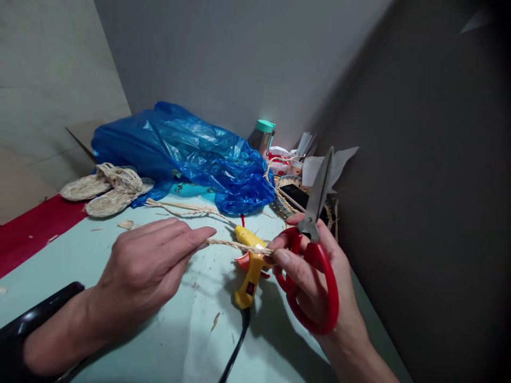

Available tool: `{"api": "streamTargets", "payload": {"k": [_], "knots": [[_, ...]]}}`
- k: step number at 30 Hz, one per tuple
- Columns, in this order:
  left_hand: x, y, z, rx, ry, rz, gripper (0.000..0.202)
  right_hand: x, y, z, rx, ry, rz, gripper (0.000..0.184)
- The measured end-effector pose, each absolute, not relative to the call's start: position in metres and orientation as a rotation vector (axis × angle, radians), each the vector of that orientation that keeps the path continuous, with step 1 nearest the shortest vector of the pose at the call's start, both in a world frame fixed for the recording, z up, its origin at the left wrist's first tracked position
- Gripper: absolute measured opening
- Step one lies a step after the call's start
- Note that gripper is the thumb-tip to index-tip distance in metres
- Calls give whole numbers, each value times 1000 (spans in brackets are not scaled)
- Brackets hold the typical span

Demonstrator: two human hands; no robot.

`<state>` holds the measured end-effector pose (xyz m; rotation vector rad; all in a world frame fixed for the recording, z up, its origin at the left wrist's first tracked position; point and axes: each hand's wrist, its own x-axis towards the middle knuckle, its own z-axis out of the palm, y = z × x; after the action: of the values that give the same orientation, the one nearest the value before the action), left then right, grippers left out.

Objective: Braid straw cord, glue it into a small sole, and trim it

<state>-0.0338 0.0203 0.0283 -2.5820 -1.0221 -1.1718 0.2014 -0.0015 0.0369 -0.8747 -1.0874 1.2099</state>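
A thin braided straw cord (231, 244) stretches between my hands above the table. My left hand (149, 260) is closed, pinching the cord's left end between thumb and fingers. With my right hand (315, 271) I pinch the other end between thumb and fingertip. That same hand also holds red-handled scissors (328, 290), their blades pointing up and looking closed. Behind and below the cord lies a yellow glue gun (252, 276) with a black cable, standing near an orange-red piece (242, 260) that is partly hidden.
A blue plastic bag (179, 143) fills the back, with straw slippers (115, 191) at its left. Loose straw strands (187, 207) lie before it. At back right are a bottle (263, 135) and a basket (281, 199) holding a phone (294, 196). A grey wall (419, 186) borders the right.
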Motion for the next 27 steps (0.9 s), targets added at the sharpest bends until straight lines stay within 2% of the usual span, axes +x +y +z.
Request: {"api": "streamTargets", "payload": {"k": [4, 10, 14, 18, 24, 27], "knots": [[-30, 22, 35, -2531, -1095, -1285, 29, 199, -4, 38, -860, -1124, 1303, 39], [-23, 13, 35, -2647, -1147, -1347, 24, 193, -3, 35, -845, -1018, 1449, 49], [-20, 1, 34, -2809, -1184, -1395, 29, 193, -5, 35, -886, -1063, 1519, 50], [-19, -1, 37, -2777, -1225, -1645, 29, 194, -7, 37, -933, -1103, 1496, 50], [-20, 3, 41, -2770, -1271, -1667, 28, 197, -1, 36, -992, -1151, 1392, 39], [-23, 4, 44, -2663, -1345, -1646, 20, 199, -2, 38, -1046, -1164, 1334, 42]]}}
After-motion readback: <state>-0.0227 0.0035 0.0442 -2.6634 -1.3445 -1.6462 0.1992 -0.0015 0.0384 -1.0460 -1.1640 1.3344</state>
